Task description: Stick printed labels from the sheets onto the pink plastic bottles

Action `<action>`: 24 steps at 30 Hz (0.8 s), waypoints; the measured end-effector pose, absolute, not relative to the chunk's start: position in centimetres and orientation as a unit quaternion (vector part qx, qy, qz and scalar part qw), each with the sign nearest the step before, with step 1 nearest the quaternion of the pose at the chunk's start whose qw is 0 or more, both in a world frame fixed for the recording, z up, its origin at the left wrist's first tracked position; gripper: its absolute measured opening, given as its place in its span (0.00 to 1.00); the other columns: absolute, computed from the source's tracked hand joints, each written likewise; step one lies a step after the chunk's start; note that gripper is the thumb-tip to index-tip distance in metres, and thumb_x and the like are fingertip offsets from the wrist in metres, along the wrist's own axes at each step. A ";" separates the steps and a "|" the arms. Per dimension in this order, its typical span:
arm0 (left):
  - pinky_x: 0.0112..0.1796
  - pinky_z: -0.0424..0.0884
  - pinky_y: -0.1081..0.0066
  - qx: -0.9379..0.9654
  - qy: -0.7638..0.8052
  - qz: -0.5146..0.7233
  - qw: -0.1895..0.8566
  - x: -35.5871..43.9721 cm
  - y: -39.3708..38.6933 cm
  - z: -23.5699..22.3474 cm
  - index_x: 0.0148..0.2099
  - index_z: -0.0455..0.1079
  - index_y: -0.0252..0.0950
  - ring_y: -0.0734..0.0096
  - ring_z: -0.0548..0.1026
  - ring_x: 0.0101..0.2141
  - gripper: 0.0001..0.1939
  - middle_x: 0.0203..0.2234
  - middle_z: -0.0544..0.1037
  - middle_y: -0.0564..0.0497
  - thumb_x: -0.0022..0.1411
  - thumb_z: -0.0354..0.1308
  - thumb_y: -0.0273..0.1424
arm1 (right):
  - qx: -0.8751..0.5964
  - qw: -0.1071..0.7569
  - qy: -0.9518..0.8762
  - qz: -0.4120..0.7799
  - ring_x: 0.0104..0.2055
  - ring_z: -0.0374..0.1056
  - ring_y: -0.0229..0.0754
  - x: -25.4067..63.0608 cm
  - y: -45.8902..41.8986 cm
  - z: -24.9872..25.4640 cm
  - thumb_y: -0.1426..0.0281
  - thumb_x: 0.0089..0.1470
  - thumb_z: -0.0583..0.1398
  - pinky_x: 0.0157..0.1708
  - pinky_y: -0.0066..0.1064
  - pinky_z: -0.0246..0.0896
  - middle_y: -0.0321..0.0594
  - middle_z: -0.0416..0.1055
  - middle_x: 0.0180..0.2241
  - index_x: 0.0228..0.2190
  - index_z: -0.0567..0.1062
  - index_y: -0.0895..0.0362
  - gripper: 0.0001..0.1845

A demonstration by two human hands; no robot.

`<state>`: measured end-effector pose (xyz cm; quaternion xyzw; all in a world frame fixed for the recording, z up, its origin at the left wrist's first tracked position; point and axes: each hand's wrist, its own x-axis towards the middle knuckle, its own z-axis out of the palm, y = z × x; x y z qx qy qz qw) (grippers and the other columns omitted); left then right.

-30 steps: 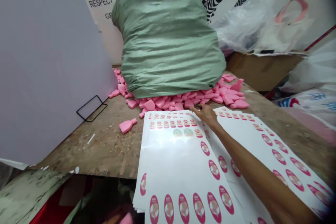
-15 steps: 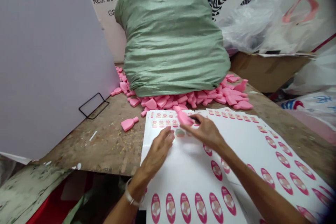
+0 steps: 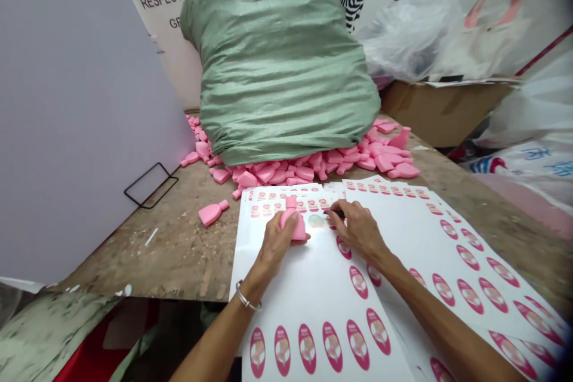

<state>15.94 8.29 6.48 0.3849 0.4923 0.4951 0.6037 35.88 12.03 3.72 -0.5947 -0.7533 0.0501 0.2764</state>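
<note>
In my left hand (image 3: 276,242) is a small pink plastic bottle (image 3: 293,225), neck pointing away from me, held above a sheet of stickers (image 3: 290,280). My right hand (image 3: 359,228) grips a thin black tool (image 3: 336,213) between thumb and fingers. Its tip is at the upper right stickers of that sheet, close to a pale green round sticker (image 3: 316,221). Whether the tip touches a sticker, I cannot tell. Oval pink stickers run along the sheet's lower and right edges, with rows of small stickers across the top.
More sticker sheets (image 3: 403,221) lie fanned to the right. A heap of pink bottles (image 3: 277,174) spreads under a big green sack (image 3: 282,71). One loose bottle (image 3: 212,213) and a black wire frame (image 3: 151,186) are at left, by a pale panel (image 3: 89,101). A cardboard box (image 3: 443,110) stands right.
My right hand came back from the heap with a pink bottle. My left hand came into view and took that bottle. The right hand keeps the black tool, now at the stickers.
</note>
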 end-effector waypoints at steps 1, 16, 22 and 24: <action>0.30 0.76 0.68 0.382 0.487 0.493 0.611 16.5 8.5 6.2 0.41 0.67 0.31 0.68 0.78 0.27 0.23 0.35 0.74 0.45 0.55 0.62 0.47 | -0.586 0.267 -0.764 0.034 0.34 0.64 0.45 35.6 11.8 3.3 0.66 0.57 0.54 0.35 0.37 0.53 0.40 0.74 0.30 0.31 0.70 0.54 0.07; 0.33 0.77 0.65 0.423 0.462 0.457 0.631 17.7 8.8 4.4 0.45 0.65 0.31 0.61 0.80 0.33 0.22 0.41 0.71 0.41 0.60 0.56 0.46 | -0.587 0.242 -0.772 0.034 0.32 0.64 0.44 35.4 12.2 2.5 0.68 0.55 0.54 0.35 0.34 0.52 0.38 0.73 0.27 0.27 0.70 0.53 0.07; 0.32 0.77 0.65 0.422 0.460 0.452 0.638 17.6 9.0 3.8 0.45 0.63 0.32 0.61 0.80 0.32 0.23 0.40 0.70 0.43 0.60 0.56 0.47 | -0.574 0.228 -0.787 -0.011 0.33 0.64 0.44 35.5 12.2 2.4 0.68 0.55 0.55 0.35 0.35 0.51 0.39 0.73 0.26 0.28 0.70 0.55 0.06; 0.32 0.77 0.65 0.424 0.460 0.451 0.637 17.6 9.0 3.8 0.45 0.63 0.32 0.61 0.80 0.32 0.23 0.40 0.70 0.43 0.60 0.56 0.48 | -0.563 0.243 -0.790 -0.016 0.34 0.64 0.44 35.5 12.2 2.3 0.67 0.56 0.54 0.36 0.35 0.52 0.41 0.74 0.28 0.29 0.70 0.55 0.07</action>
